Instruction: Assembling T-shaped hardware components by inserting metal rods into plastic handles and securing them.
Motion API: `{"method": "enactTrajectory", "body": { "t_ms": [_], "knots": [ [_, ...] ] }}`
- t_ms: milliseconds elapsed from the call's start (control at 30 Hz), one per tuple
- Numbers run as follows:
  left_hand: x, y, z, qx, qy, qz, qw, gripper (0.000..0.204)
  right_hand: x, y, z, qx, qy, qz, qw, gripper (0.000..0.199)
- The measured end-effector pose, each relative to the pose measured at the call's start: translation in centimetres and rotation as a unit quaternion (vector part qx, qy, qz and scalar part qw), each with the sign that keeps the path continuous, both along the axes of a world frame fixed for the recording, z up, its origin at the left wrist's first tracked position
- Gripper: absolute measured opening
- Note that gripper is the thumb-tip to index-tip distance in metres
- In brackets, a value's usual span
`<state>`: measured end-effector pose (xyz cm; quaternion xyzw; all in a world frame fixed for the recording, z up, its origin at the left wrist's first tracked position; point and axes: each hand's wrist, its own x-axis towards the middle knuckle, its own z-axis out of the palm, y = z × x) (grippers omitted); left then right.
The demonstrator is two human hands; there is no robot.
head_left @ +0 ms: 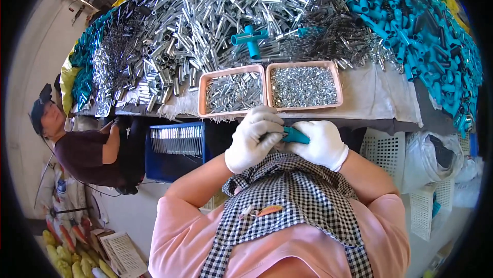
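A teal plastic part (pixel 296 135) is held in front of my apron, close to the table's near edge. My right hand (pixel 319 145), in a white glove, closes around its right side. My left hand (pixel 254 139), also gloved in white, has its fingers curled at the part's left end; anything else inside that grip is hidden. Just beyond my hands, two pink trays sit side by side on the table. The left tray (pixel 201 95) contains small metal pins, and the right tray (pixel 340 90) contains tiny shiny metal pieces. Behind them lies a teal cross-shaped part (pixel 250 40).
Metal tubes (pixel 205 26) are heaped across the table, with dark springs (pixel 336 31) beside them and teal plastic parts (pixel 405 31) at right. A blue crate (pixel 177 162) stands below at left near a seated co-worker (pixel 84 149). White baskets (pixel 384 152) stand at lower right.
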<state>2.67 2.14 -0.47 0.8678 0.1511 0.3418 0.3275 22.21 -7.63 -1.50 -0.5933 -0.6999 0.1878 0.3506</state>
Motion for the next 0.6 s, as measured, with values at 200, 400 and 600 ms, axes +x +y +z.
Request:
{"method": "enactTrajectory", "body": {
  "t_ms": [200, 400, 600],
  "knots": [
    [0.9, -1.4, -0.8, 0.188, 0.001, 0.013, 0.982, 0.025, 0.4, -0.5, 0.4, -0.005, -0.039, 0.007, 0.999, 0.035],
    [-0.6, -0.1, 1.0, -0.075, 0.183, -0.088, 0.976, 0.019, 0.0, -1.7, 0.1, 0.017, -0.107, 0.058, 0.992, 0.031],
    [1.0, 1.4, 1.7, -0.282, 0.327, -0.142, 0.891, 0.057, 0.1, -2.8, 0.1, 0.075, -0.133, 0.065, 0.986, 0.035]
  ]
}}
